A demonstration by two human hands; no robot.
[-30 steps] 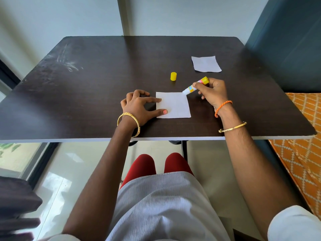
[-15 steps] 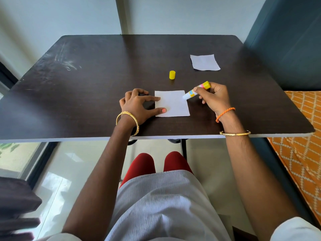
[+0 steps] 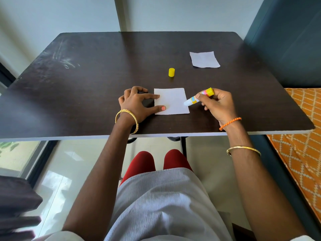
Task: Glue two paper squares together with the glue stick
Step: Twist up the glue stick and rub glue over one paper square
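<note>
glue stick (image 3: 199, 97) is pinched in the right hand (image 3: 218, 105), its white tip touching the right edge of the near paper square (image 3: 171, 101). that square is pinned to the table (image 3: 104, 70) by the left hand (image 3: 137, 105) (fingers spread). second paper square (image 3: 204, 59) lies well apart, yellow cap (image 3: 171, 72) between.
</note>
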